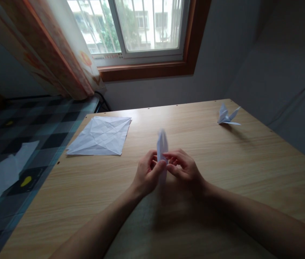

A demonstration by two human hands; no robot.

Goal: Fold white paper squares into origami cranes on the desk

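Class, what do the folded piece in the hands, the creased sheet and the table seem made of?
The folded piece, pinched by left hand and right hand: white paper, matt, folded narrow. The creased sheet: the same paper, crossed by fold lines. The table: light wood or wood-look laminate, smooth, with streaked grain.

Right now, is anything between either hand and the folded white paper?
Nothing visible. The left hand and right hand both pinch the folded paper, held upright above the table. The creased sheet and the small paper figure lie apart, off to either side.
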